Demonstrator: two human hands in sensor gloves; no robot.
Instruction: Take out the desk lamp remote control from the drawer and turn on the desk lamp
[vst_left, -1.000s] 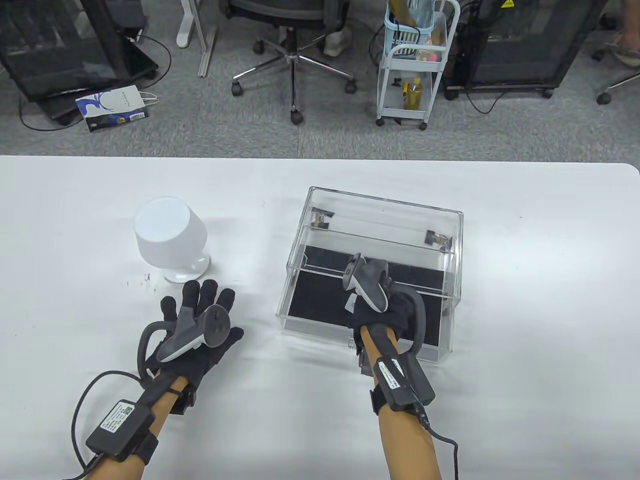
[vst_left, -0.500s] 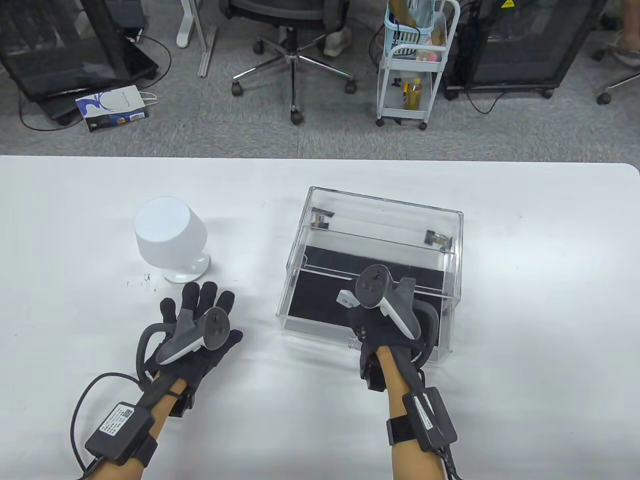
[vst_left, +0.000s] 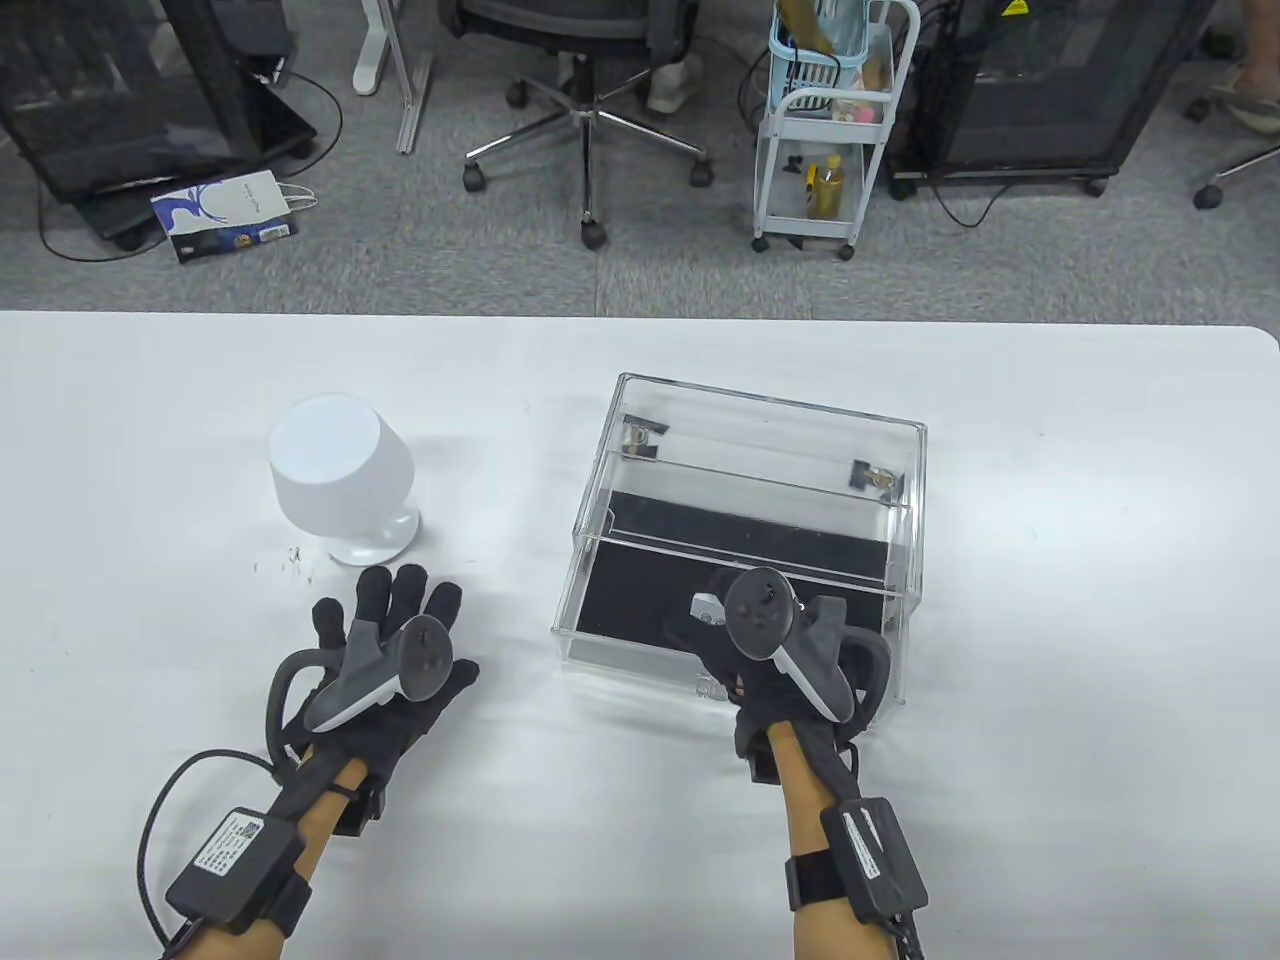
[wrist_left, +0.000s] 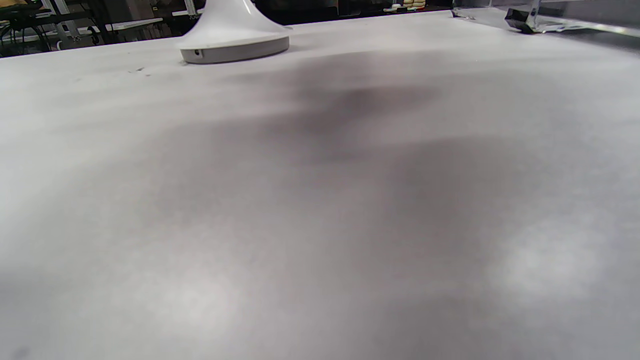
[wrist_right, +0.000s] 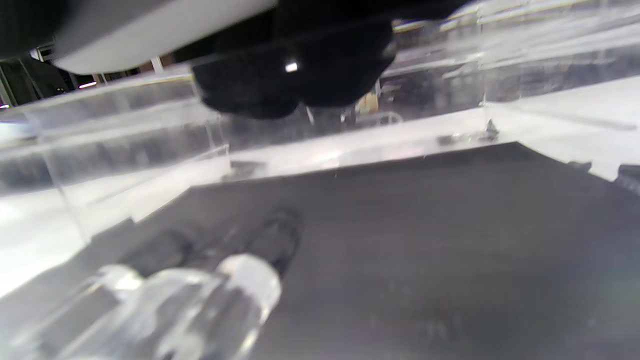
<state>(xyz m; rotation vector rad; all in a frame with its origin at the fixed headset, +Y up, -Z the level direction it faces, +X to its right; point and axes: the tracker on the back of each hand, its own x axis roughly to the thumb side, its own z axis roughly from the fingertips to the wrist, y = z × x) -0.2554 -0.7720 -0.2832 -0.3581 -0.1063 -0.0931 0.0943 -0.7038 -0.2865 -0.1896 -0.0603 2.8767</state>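
Right grip is over the front of the clear acrylic drawer box, holding a small white remote just above the black liner of the pulled-out drawer; the tracker on the back of that hand covers most of the fingers in the table view, so I can't say exactly how they wrap it. From the right wrist view you only get dark gloved fingertips at the top edge with a pale blurry edge beside them, plus the drawer's clear knob down at the bottom left. Left grip is lying flat on the white bench with fingers spread and nothing in it, just in front of the white desk lamp, fingertips close to the lamp's round base but not touching. The left wrist view shows mostly bench surface, with the lamp base at the top and a corner of the acrylic box at the top right. As for writing: there are white labels on the black units strapped to both forearms, but the print is too small to read. On the floor behind the bench there's a white paper bag with a blue swirly graphic and some text, also unreadable from here.
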